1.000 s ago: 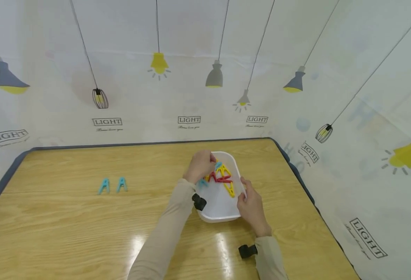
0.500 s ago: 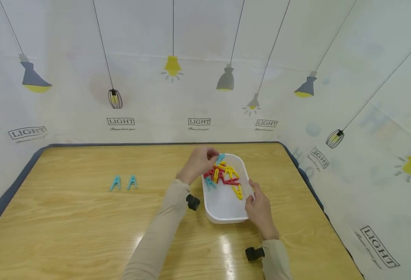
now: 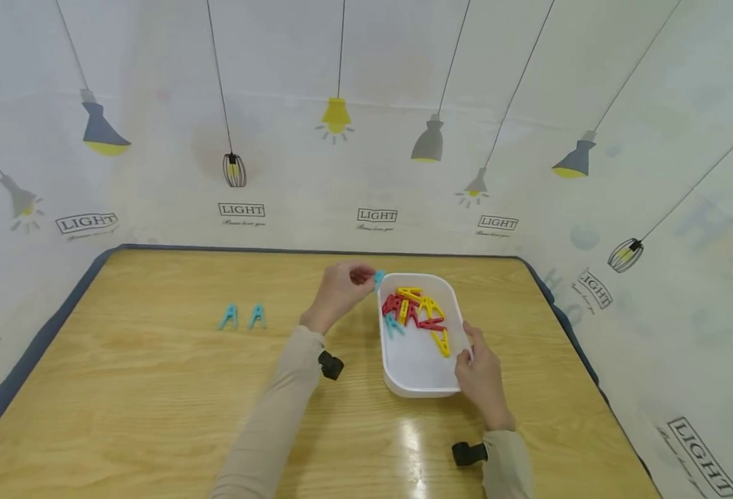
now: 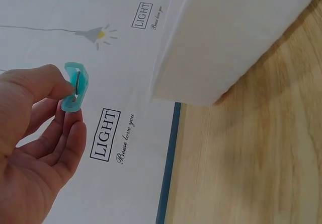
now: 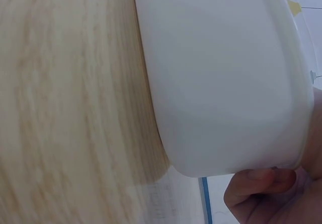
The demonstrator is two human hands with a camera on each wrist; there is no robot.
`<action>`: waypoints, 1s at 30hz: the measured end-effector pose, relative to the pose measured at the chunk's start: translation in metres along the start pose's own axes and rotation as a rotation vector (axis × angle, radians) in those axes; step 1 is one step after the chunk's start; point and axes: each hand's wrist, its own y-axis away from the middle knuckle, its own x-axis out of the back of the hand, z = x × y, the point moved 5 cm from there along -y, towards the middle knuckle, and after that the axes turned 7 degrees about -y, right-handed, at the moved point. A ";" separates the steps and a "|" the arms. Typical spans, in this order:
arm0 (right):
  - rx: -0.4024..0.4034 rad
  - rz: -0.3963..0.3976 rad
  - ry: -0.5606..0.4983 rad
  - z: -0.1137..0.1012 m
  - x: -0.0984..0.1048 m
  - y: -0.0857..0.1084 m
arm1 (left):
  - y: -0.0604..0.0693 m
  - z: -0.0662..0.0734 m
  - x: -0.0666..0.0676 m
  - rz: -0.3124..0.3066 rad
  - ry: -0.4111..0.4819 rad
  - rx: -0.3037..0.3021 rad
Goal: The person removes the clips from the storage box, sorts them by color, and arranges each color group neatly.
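Note:
My left hand [image 3: 339, 291] pinches a light-blue clothespin [image 4: 75, 87] between thumb and index finger, with the other fingers loosely curled below. In the head view that clothespin is just left of the far left corner of a white plastic box [image 3: 421, 378]. Several red, yellow and blue clothespins lie in the box, among them a yellow clothespin [image 3: 441, 343] and a blue clothespin [image 3: 393, 324]. At the box's right side my right hand [image 3: 481, 371] grips the wall near the rim. Its curled fingers show against the outer wall in the right wrist view.
Two light-blue clothespins, a left one [image 3: 229, 317] and a right one [image 3: 257, 317], lie side by side on the wooden table [image 3: 154, 388]. A printed wall covering [image 3: 304, 166] rises behind the table's dark-edged back and right sides.
My left hand has lifted the blue clothespin out of the box and moved it left past the rim. My right hand has kept its grip on the box. The head view has turned left.

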 end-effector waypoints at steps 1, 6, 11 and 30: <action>-0.001 -0.004 0.001 0.000 0.000 0.000 | 0.002 -0.003 0.001 0.008 0.003 0.006; 0.000 -0.014 0.011 -0.001 -0.001 0.001 | 0.009 -0.017 0.007 0.044 0.018 0.032; 0.016 -0.007 0.018 0.000 -0.001 0.000 | 0.017 -0.030 0.017 0.099 0.025 0.072; 0.035 0.005 0.027 -0.005 0.000 0.002 | 0.066 -0.102 0.070 0.388 -0.145 0.234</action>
